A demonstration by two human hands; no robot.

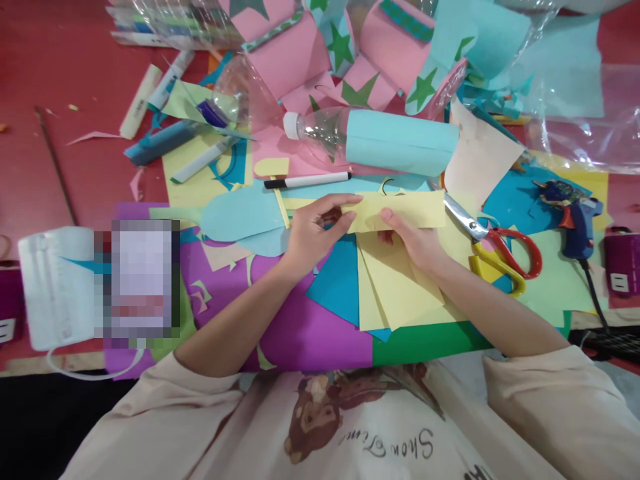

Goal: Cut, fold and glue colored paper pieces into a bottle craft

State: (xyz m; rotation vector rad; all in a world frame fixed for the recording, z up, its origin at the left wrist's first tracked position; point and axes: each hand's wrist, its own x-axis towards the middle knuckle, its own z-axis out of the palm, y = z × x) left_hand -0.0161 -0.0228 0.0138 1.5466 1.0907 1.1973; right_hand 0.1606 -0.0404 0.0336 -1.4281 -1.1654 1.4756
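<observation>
A pale yellow paper strip (pixel 423 209) is stretched level between my two hands. My left hand (pixel 317 230) pinches its left end between thumb and fingers. Around its middle, my right hand (pixel 413 241) grips the lower edge, thumb in front and fingers mostly hidden behind. Beneath the strip lie yellow paper sheets (pixel 400 293) and a blue sheet (pixel 337 283). Just beyond my hands rests a black-and-white marker (pixel 307 180). Behind that, a clear plastic bottle (pixel 320 130) wrapped in light blue paper lies on its side. Red-and-yellow-handled scissors (pixel 507 250) lie right of my right hand.
A blue glue gun (pixel 577 223) lies at the right with its cord trailing down. At the left are a phone (pixel 143 277) on a cable and a white pack (pixel 57 287). Pink and blue paper-covered shapes (pixel 295 57) with green stars stand at the back, near scattered markers (pixel 140 100).
</observation>
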